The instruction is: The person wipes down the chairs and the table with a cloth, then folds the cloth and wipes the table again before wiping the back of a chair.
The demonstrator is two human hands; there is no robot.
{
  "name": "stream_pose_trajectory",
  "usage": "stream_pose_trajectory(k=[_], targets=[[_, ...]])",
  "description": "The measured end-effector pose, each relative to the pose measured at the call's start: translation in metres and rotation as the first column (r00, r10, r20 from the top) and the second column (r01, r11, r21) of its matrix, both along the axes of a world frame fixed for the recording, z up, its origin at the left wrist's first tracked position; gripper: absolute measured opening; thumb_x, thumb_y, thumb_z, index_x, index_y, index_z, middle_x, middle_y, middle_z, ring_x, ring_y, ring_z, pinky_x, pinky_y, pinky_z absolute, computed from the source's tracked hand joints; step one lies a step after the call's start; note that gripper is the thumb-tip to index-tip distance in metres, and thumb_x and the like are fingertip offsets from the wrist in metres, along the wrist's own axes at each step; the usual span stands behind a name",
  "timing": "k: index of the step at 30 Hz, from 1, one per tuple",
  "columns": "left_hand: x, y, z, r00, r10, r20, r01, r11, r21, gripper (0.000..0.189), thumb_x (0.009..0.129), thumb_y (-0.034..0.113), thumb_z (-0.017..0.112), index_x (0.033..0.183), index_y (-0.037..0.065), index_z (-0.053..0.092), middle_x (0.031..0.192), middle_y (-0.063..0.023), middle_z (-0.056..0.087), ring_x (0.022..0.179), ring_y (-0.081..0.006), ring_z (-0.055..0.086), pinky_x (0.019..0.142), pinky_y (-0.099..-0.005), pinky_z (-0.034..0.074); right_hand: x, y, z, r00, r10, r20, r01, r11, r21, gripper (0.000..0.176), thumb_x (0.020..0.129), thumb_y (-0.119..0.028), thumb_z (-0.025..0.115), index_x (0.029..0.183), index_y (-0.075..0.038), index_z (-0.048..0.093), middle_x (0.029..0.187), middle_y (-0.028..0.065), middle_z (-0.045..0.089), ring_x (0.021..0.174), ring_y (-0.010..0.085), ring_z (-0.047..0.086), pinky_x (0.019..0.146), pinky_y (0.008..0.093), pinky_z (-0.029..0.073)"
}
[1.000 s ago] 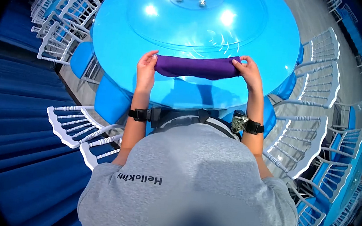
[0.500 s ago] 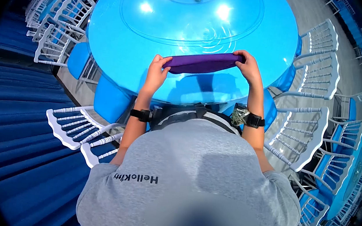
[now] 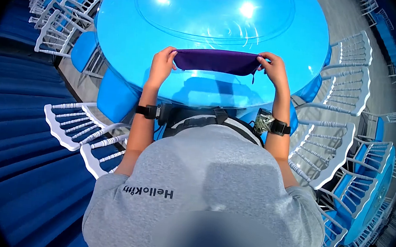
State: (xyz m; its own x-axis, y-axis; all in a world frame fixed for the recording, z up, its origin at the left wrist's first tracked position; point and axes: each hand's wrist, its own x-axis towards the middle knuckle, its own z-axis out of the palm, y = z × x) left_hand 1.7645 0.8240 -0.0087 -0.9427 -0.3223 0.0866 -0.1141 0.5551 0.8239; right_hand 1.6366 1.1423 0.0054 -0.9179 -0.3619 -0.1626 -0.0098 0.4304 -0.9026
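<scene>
A purple cloth napkin (image 3: pixel 216 61) is stretched level between my two hands, above the near side of a round, glossy blue table (image 3: pixel 121 24). My left hand (image 3: pixel 162 66) pinches its left upper corner between thumb and fingers. At the other end, my right hand (image 3: pixel 275 71) grips the right upper corner the same way. The top edge runs nearly straight, and the lower edge hangs down, with a small tip dangling near my right hand. Its shadow falls on the tabletop below.
A clear turntable (image 3: pixel 213 26) with shiny metal fittings stands on the table's far part. White spindle-back chairs (image 3: pixel 325 151) with blue seats ring the table. Dark blue draped fabric (image 3: pixel 16 152) lies to the left. Another blue table (image 3: pixel 376 190) stands at the right.
The napkin has gone from slanting up to the right to level, and its lower edge hangs more freely. My left hand has risen slightly and moved left. Both hands keep their hold.
</scene>
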Motion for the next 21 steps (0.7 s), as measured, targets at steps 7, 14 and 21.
stream_pose_trajectory(k=[7, 14, 21], targets=[[-0.044, -0.031, -0.013, 0.983, 0.021, -0.181, 0.011, 0.985, 0.171, 0.016, 0.087, 0.008, 0.048, 0.094, 0.001, 0.06, 0.074, -0.0103, 0.063, 0.063, -0.0153, 0.061, 0.059, -0.0255, 0.047, -0.051, -0.021, -0.037, 0.946, 0.186, -0.267, -0.187, 0.982, 0.02, 0.015, 0.081, -0.005, 0.059, 0.095, -0.001, 0.061, 0.084, 0.0055, 0.064, 0.075, 0.0115, 0.058, 0.067, 0.0252, 0.046], [-0.028, -0.045, -0.04, 0.955, -0.17, -0.243, 0.164, 0.985, -0.045, 0.018, 0.085, 0.006, 0.05, 0.1, 0.003, 0.061, 0.094, -0.0129, 0.064, 0.084, -0.0228, 0.061, 0.075, -0.0284, 0.046, -0.035, -0.015, -0.066, 0.858, 0.259, -0.443, -0.255, 0.964, 0.071, 0.017, 0.077, -0.004, 0.058, 0.094, -0.003, 0.062, 0.094, 0.0104, 0.064, 0.088, 0.022, 0.061, 0.076, 0.0305, 0.047], [0.041, -0.031, -0.123, 0.897, -0.276, 0.346, 0.408, 0.817, -0.407, 0.035, 0.082, 0.026, 0.057, 0.112, 0.008, 0.056, 0.121, -0.0154, 0.051, 0.117, -0.0359, 0.04, 0.1, -0.0421, 0.031, 0.034, 0.007, -0.145, 0.832, 0.515, -0.206, -0.399, 0.814, 0.422, 0.032, 0.076, -0.011, 0.059, 0.107, -0.007, 0.058, 0.115, 0.0171, 0.054, 0.11, 0.0328, 0.046, 0.093, 0.0392, 0.038]])
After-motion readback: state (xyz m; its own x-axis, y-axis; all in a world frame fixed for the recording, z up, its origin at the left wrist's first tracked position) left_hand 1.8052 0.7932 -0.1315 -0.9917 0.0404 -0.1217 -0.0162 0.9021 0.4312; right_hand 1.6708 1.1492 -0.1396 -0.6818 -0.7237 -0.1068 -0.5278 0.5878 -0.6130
